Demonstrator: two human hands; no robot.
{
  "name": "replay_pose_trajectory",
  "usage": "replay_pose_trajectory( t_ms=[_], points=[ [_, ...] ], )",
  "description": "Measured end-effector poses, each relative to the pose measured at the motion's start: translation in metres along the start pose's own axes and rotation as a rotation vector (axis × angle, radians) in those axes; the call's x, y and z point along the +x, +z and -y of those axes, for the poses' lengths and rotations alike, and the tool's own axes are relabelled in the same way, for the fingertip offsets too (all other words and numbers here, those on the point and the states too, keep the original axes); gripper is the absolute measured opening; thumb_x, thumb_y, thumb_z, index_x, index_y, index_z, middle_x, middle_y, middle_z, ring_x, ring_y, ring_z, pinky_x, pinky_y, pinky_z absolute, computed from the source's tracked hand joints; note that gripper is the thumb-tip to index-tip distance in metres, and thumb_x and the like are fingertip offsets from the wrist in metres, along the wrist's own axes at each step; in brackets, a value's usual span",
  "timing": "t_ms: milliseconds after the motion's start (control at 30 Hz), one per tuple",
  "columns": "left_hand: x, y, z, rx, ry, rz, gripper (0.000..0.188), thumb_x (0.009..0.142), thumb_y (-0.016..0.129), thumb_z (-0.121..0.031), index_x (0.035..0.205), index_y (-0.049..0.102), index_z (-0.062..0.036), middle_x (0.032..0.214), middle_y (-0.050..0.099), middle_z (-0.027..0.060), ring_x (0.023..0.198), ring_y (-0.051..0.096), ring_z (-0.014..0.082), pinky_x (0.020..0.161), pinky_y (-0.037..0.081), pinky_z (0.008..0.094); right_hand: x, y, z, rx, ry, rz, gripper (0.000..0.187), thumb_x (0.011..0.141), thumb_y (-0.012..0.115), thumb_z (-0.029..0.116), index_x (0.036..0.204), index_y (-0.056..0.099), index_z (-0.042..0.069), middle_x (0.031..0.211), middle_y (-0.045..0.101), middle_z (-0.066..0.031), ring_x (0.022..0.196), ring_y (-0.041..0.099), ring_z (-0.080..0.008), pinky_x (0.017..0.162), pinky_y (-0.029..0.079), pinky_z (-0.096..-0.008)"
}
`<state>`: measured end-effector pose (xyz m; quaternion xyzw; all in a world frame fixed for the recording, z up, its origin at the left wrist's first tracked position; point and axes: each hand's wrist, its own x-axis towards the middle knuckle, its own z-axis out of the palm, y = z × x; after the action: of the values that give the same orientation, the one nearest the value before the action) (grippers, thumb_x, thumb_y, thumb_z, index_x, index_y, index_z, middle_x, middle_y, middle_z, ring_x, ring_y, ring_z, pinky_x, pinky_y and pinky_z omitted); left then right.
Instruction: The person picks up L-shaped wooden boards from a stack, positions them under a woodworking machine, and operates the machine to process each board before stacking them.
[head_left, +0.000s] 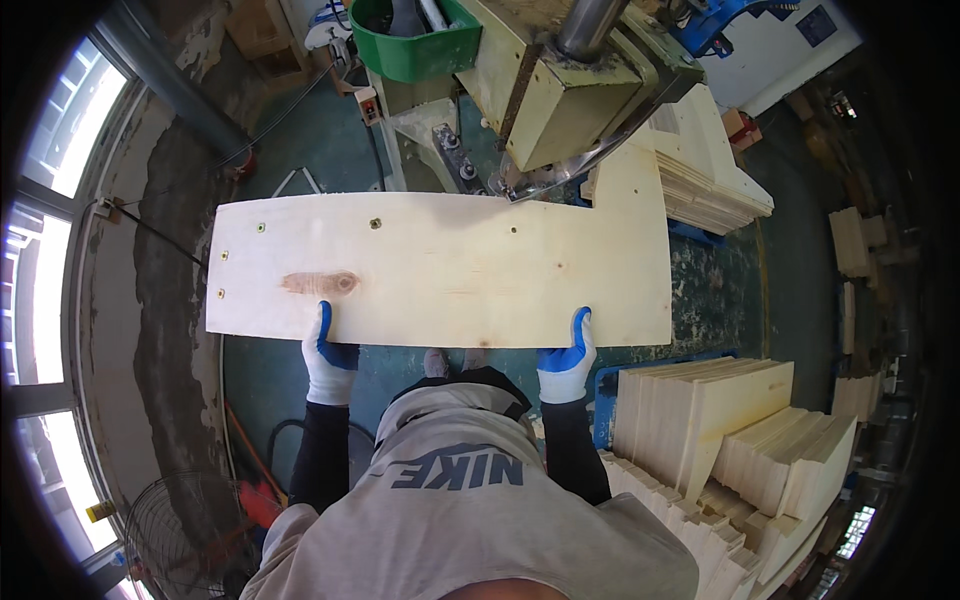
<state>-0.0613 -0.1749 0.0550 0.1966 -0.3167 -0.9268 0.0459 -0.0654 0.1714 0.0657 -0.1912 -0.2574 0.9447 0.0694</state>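
A pale plywood panel point(440, 270) with an L-shaped outline spans the space in front of me, its right end reaching up past the machine. My left hand point(328, 358), in a white and blue glove, grips the near edge left of the middle, thumb on top. The right hand point(568, 358), gloved alike, holds the same edge farther right, its thumb also on top; the fingers of both are hidden underneath. Small metal inserts point(376, 224) sit in several holes at the panel's left and far side. The machine head point(575, 115) stands over the far edge, a clear curved guard point(580, 170) below it.
A green bin point(418, 45) with tools is fixed to the machine. Cut panels are piled at the far right point(710, 180), and more board stacks point(690, 420) stand at my near right on a blue pallet. A wire fan point(180, 530) is at the lower left, near the windows.
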Motion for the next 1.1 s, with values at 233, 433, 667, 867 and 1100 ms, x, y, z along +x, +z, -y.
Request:
replay_pose_trajectory(
  t_ms=[233, 433, 667, 867, 1100],
  points=[
    [0.028, 0.007, -0.02, 0.042, 0.016, 0.058, 0.041, 0.106, 0.054, -0.026, 0.136, 0.055, 0.0025, 0.131, 0.064, 0.0137, 0.121, 0.062, 0.0238, 0.104, 0.049, 0.0375, 0.015, -0.003, -0.017, 0.054, 0.036, -0.048, 0.035, 0.106, 0.055, 0.031, 0.13, 0.061, 0.007, 0.126, 0.067, -0.0063, 0.116, 0.065, -0.02, 0.099, 0.053, -0.0364],
    [0.06, 0.018, -0.021, 0.027, -0.043, 0.117, 0.043, 0.106, 0.054, -0.025, 0.14, 0.052, 0.0015, 0.139, 0.059, 0.0149, 0.127, 0.058, 0.0272, 0.107, 0.046, 0.0406, 0.049, 0.002, -0.016, 0.054, 0.022, -0.024, 0.031, 0.106, 0.055, 0.029, 0.127, 0.062, 0.007, 0.124, 0.068, -0.0053, 0.114, 0.065, -0.0178, 0.098, 0.054, -0.0343],
    [0.077, 0.018, -0.032, -0.05, -0.138, 0.115, 0.047, 0.105, 0.055, -0.026, 0.142, 0.05, 0.0018, 0.14, 0.058, 0.0172, 0.129, 0.056, 0.0304, 0.11, 0.045, 0.0433, 0.04, 0.011, -0.022, 0.087, 0.057, -0.004, 0.033, 0.107, 0.054, 0.027, 0.133, 0.058, 0.007, 0.129, 0.065, -0.007, 0.118, 0.064, -0.0207, 0.101, 0.054, -0.0362],
    [0.09, 0.024, -0.042, 0.029, -0.143, 0.118, 0.045, 0.104, 0.057, -0.025, 0.14, 0.052, 0.0022, 0.137, 0.061, 0.0177, 0.126, 0.059, 0.0299, 0.108, 0.046, 0.043, 0.03, 0.018, -0.028, 0.05, 0.049, -0.072, 0.036, 0.106, 0.056, 0.028, 0.135, 0.057, 0.007, 0.131, 0.064, -0.0091, 0.119, 0.064, -0.0235, 0.098, 0.056, -0.0394],
    [0.098, 0.009, -0.035, 0.034, -0.155, 0.092, 0.048, 0.104, 0.057, -0.027, 0.14, 0.052, 0.0026, 0.138, 0.061, 0.0169, 0.13, 0.057, 0.0299, 0.112, 0.043, 0.0435, 0.032, 0.012, -0.036, 0.055, 0.082, -0.046, 0.036, 0.105, 0.057, 0.028, 0.135, 0.057, 0.009, 0.132, 0.064, -0.0078, 0.12, 0.064, -0.0248, 0.095, 0.058, -0.0405]
  ],
)
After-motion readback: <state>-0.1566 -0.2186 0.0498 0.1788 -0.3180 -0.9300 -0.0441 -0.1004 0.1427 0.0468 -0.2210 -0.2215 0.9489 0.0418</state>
